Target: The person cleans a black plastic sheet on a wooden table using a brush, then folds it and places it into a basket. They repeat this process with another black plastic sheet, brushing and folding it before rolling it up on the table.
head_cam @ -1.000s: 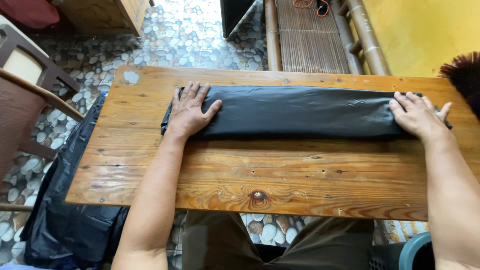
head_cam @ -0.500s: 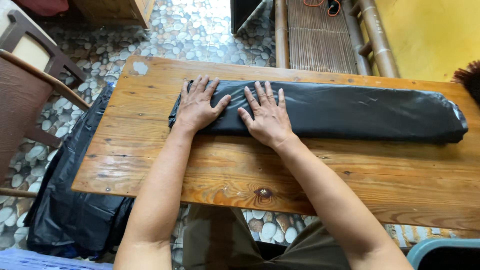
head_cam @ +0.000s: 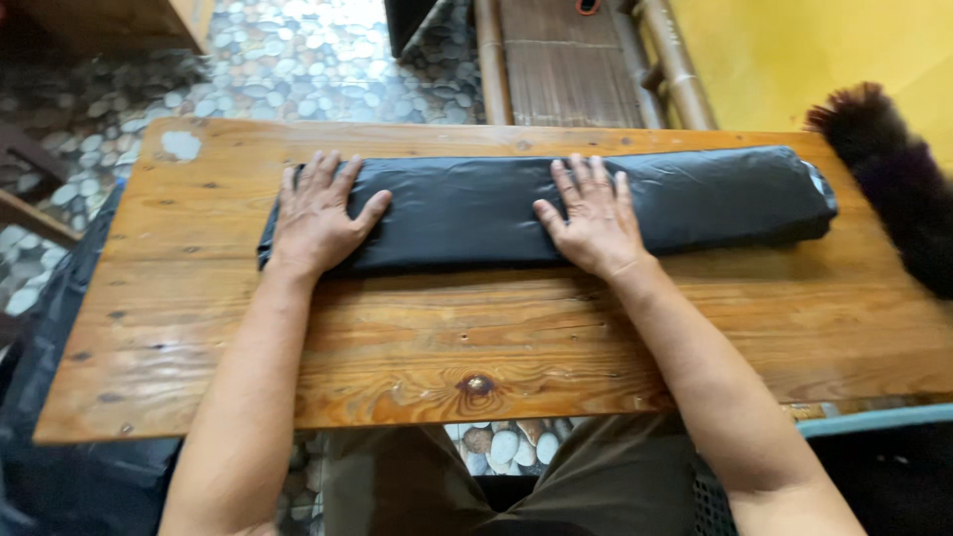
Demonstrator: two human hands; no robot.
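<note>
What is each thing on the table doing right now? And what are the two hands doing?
Black plastic sheet: folded into a long flat strip, lying across the table.
Left hand: open, palm down, flat on the strip's left end.
Right hand: open, palm down, flat on the strip's middle.
Wooden table: level, carrying the strip.
Dark feather duster: resting at the table's right edge.

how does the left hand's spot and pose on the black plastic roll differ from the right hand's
The left hand presses the near-left end of the black plastic roll; the right hand presses near its middle. The left thumb is spread wide toward the right; the right thumb stays closer to the palm. Both lie flat, palm down, fingers pointing away, on the wooden table.
</note>
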